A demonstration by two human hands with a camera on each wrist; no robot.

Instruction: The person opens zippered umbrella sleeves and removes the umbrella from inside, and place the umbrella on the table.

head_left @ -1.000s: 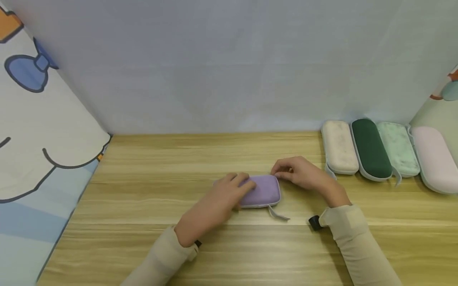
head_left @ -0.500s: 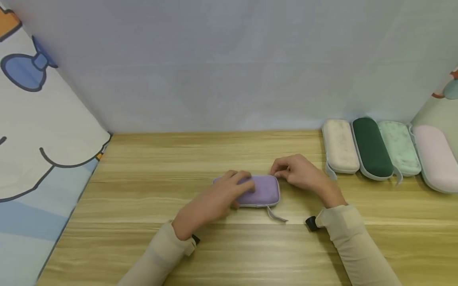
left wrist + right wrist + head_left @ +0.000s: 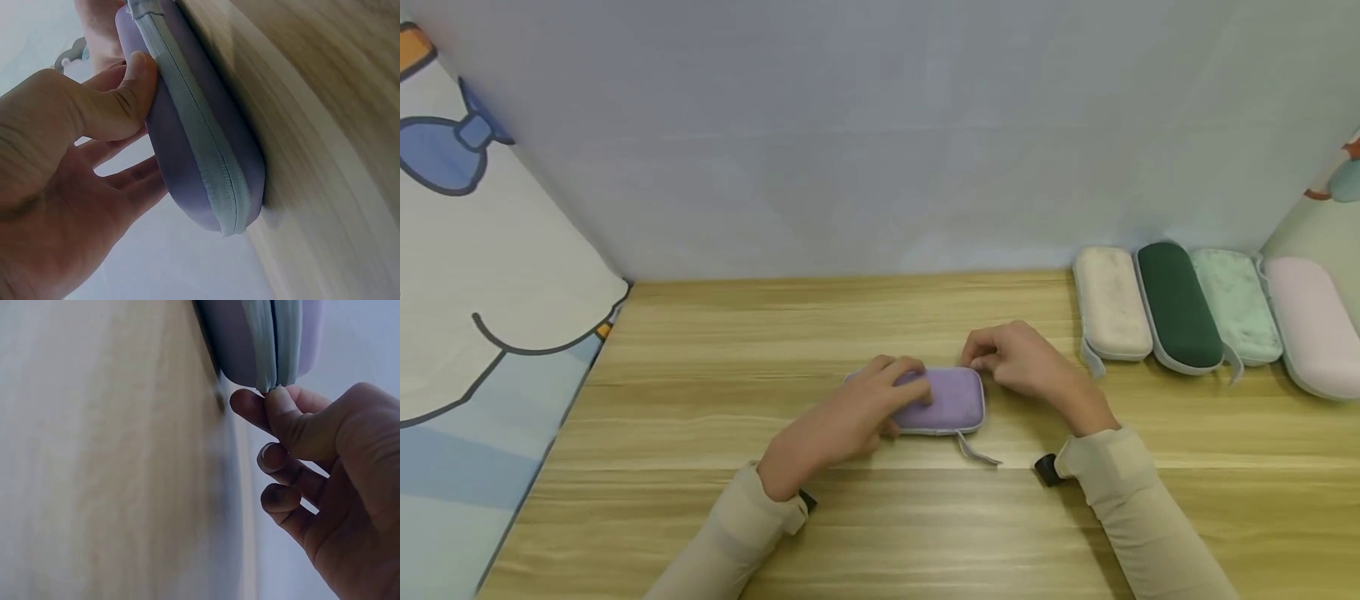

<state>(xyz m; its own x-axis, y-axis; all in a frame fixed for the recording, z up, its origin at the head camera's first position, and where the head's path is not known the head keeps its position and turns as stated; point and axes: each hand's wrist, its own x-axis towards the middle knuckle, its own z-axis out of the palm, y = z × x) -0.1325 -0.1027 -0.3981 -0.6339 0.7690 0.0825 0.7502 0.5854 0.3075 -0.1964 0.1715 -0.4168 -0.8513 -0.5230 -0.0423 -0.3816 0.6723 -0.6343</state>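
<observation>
A purple zip-up hard case (image 3: 951, 404) lies flat on the wooden table, long side toward me. My left hand (image 3: 865, 408) holds its left part, fingers over the lid and thumb at the near side. In the left wrist view, the thumb (image 3: 140, 75) presses the lid just beside the grey zipper band (image 3: 200, 131). At the far right corner, my right hand (image 3: 1018, 358) pinches the zipper between thumb and forefinger; the pull itself is hidden. The right wrist view shows a dark slit in the zipper band (image 3: 286, 337) above the fingertips. A grey fabric loop (image 3: 976, 452) trails from the near side.
Several similar cases stand in a row at the back right: cream (image 3: 1112, 304), dark green (image 3: 1180, 308), mint (image 3: 1236, 308) and pale pink (image 3: 1311, 325). A plain grey backdrop (image 3: 850, 142) rises behind the table (image 3: 737, 325). A cartoon-printed sheet (image 3: 497, 250) borders the left.
The right hand has shifted very slightly left at the case's far corner. My left hand keeps its hold, and the head view has moved a little.
</observation>
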